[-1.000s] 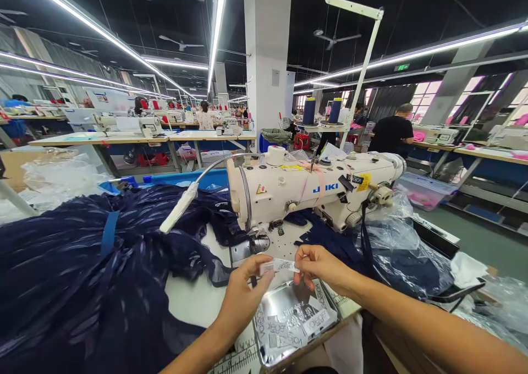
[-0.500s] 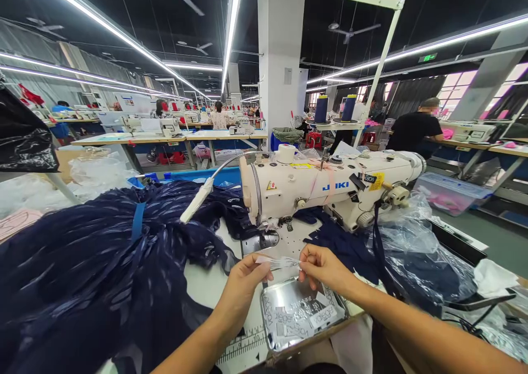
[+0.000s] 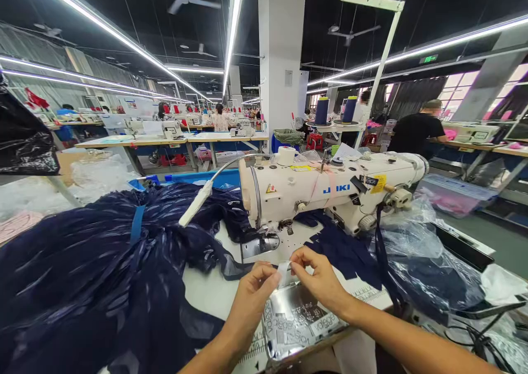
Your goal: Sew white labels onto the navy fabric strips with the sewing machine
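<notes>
A small white printed label (image 3: 284,274) is pinched between both hands above a shiny metal tray (image 3: 284,349). My left hand (image 3: 253,292) is closed on the label's left side, thumb against fingers. My right hand (image 3: 319,278) pinches its upper right side. In the tray lie several loose labels (image 3: 289,330) with dark lettering. Just behind my hands stands a white JUKI sewing machine (image 3: 305,192), its metal needle plate (image 3: 259,246) showing. A dark navy strip of fabric (image 3: 237,268) runs up to my left hand; whether the fingers hold it I cannot tell.
A large heap of navy fabric (image 3: 91,269) tied with a blue band (image 3: 137,223) covers the left side. More navy pieces (image 3: 342,253) lie right of the needle area. Clear plastic bags (image 3: 429,258) crowd the right. A lamp (image 3: 196,203) hangs left of the machine head.
My hands have come closer together, the left moving right. The label, stretched flat between them before, is now turned or folded between the fingertips. The navy strip now reaches my left hand.
</notes>
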{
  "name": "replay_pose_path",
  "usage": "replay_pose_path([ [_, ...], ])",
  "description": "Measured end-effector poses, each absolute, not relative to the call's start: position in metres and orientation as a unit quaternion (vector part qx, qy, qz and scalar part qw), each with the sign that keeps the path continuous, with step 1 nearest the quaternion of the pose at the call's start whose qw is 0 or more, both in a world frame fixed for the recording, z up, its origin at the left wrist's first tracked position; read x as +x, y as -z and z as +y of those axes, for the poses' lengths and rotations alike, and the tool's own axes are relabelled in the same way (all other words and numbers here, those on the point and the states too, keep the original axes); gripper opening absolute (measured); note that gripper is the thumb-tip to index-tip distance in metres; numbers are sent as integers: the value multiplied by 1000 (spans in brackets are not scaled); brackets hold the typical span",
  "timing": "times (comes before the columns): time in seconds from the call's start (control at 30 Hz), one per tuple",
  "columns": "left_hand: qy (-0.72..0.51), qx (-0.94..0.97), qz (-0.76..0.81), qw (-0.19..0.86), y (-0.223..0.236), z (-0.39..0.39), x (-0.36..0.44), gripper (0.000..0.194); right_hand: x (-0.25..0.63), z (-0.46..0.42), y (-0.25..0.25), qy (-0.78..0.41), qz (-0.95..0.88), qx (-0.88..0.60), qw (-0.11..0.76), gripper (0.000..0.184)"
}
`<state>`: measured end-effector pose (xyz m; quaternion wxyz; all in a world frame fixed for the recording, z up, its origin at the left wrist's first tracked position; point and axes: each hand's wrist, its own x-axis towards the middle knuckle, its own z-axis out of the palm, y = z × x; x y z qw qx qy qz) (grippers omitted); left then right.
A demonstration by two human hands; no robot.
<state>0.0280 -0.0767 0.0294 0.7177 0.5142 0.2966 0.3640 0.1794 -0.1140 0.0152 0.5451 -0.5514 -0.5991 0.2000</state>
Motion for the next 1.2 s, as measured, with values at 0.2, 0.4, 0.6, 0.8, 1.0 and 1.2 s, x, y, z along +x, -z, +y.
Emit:
replay_pose_path([
  [0.2, -319, 430, 225, 814, -32, -80, 27, 23, 180, -114, -11, -33, -695, -478, 536, 12],
  [0.4, -344, 490, 230, 767, -33, -82, 29, 22, 175, -116, -13, -19, -725, -419, 546, 14],
  [0.6, -377, 673, 248, 585, -28, -80, 22, 25, 171, -117, -12, -48, -721, -436, 536, 12],
  [0.8, -381, 666, 254, 589, -21, -77, 21, 25, 165, -117, -15, -177, -631, -492, 573, 9],
  [1.0, -406, 569, 261, 666, -23, -75, 26, 21, 161, -118, -20, -308, -547, -497, 599, 13],
  [1.2, -434, 569, 279, 641, -22, -74, 26, 20, 158, -118, -20, -337, -540, -490, 595, 14],
])
